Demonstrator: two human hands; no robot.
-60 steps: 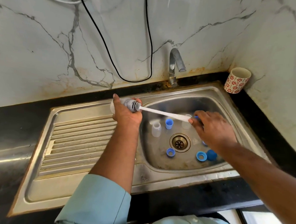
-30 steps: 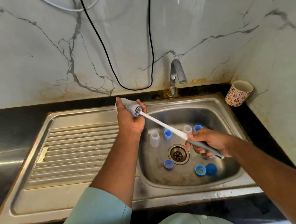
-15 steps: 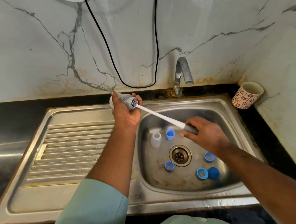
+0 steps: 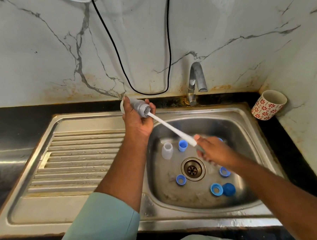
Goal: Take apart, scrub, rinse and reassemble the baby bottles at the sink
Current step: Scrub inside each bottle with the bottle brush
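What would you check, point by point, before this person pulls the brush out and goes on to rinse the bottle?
1. Bottle firmly held: ok, the left hand wraps round it above the sink's edge.
2. Brush held: ok, the right hand grips its handle, though that hand is blurred.
3. Brush head inside the bottle: ok, bristles show at the mouth.
4. Water at the tap: not ok, no stream is visible.
5. Small bottle and blue parts in the basin, off the drain: ok.
6. Bottle interior clean: cannot tell.
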